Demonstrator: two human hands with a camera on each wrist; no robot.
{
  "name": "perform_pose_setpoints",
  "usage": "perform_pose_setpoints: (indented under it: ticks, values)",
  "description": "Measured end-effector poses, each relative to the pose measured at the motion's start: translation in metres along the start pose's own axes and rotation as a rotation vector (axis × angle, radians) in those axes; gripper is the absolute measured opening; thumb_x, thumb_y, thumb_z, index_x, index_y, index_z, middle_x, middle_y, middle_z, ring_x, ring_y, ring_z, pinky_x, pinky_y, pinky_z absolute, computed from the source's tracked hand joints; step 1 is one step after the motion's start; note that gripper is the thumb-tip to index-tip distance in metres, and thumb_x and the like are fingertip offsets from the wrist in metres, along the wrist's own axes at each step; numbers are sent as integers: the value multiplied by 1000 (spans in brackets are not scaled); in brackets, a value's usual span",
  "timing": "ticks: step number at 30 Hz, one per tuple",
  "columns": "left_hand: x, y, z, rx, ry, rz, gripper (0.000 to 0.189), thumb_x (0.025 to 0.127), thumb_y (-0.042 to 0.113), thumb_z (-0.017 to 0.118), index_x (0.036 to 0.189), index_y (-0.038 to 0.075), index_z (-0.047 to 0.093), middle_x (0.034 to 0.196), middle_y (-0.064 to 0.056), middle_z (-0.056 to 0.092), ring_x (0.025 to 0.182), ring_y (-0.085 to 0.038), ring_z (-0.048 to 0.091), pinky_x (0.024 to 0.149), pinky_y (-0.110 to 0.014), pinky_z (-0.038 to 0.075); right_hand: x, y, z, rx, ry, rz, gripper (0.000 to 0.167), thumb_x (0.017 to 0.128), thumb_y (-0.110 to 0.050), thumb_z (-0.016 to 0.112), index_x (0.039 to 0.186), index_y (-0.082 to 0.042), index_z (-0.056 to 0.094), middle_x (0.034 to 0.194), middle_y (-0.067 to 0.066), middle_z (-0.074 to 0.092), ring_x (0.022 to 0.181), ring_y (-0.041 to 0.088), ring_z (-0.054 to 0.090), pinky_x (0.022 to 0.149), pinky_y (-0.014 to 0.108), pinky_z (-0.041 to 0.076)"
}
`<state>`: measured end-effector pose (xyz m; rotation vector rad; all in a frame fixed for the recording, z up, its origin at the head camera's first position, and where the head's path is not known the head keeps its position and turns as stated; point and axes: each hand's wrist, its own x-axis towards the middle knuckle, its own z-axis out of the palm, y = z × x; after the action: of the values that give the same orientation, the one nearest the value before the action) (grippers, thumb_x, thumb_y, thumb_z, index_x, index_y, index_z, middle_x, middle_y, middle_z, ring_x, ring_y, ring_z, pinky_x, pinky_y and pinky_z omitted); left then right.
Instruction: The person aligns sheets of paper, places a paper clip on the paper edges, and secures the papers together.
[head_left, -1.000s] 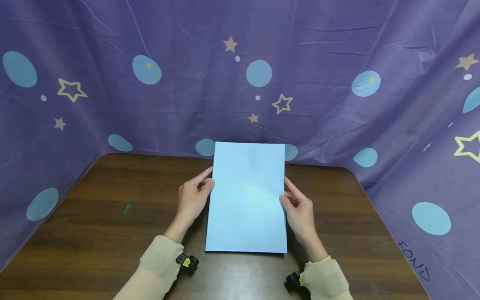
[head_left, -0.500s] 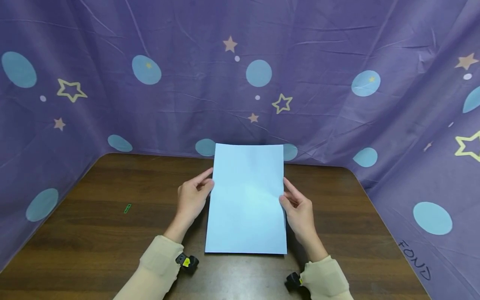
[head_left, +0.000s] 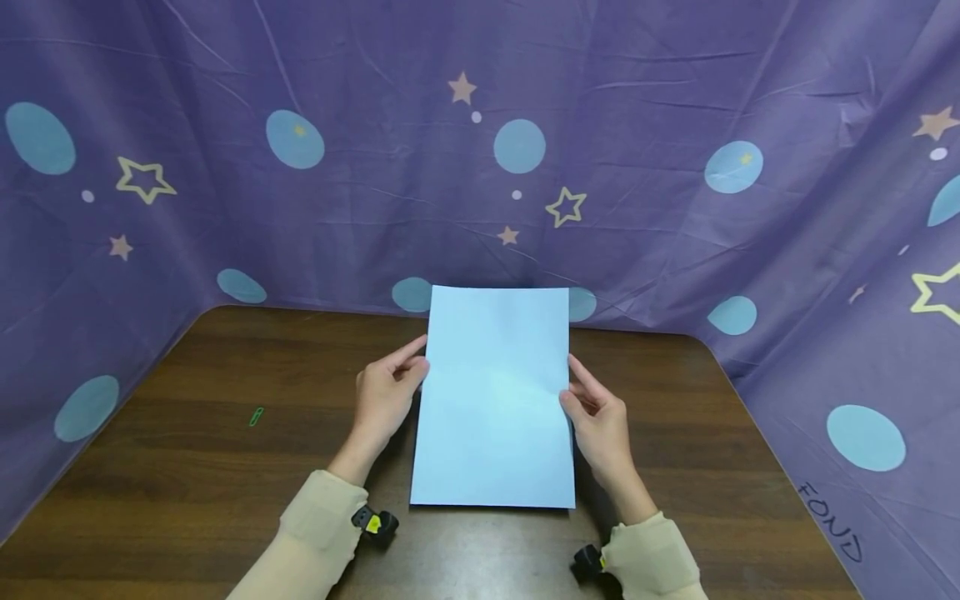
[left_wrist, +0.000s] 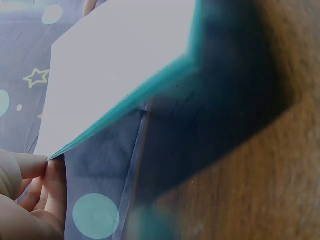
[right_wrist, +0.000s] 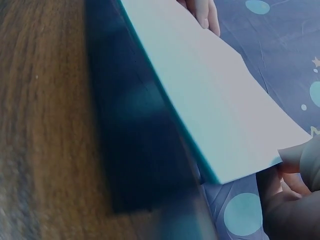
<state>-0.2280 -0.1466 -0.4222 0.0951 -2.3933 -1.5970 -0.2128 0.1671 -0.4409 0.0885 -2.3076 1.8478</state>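
Clock is head view, centred on the light blue paper, 12 toward the curtain. Paper is held up over the tabletop, its 12 o'clock edge overlapping the curtain in view.

Left hand: pinching the paper's edge, thumb and fingers, between 9 and 10. Right hand: pinching the opposite edge at 3. Both hands gripping, one per long side.

Head view shows only the flat face. The wrist views add the rest: fingers behind the edge at each pinch, and the paper raised clear of the wood, with a dark patch on the tabletop below it. They also show a teal end edge with some thickness. Looks like several layers, but it's blurred there, so can't say if stack or fold. Right wrist view shows the face bowed slightly near the right hand; head view barely gives that away.

Only head view has the small green clip, on the tabletop at 9, well apart from the left hand. Same for the lettering "FOND" on the curtain between 3 and 4. Black wrist units: left at 7:30, right at 5.
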Motion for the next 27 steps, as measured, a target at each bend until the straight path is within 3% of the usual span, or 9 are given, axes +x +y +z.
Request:
perform_pose_setpoints:
  ticks: [19,27]
  values:
    - [1,-2,-2,36,-42,-30,43,103,27,70,146,30,67,103,2,80,82,-17,74,70,-27,54,-1,2,-1,8,-1,31,54,104,-5,69,151,-30,61,112,18,72,106,17,65,91,18,52]
    - [1,-1,-2,56,-67,-5,42,104,26,69,145,30,68,95,2,79,81,-22,74,66,-28,49,1,4,-2,23,5,43,54,104,-5,69,151,-29,62,111,19,72,104,16,65,90,19,53]
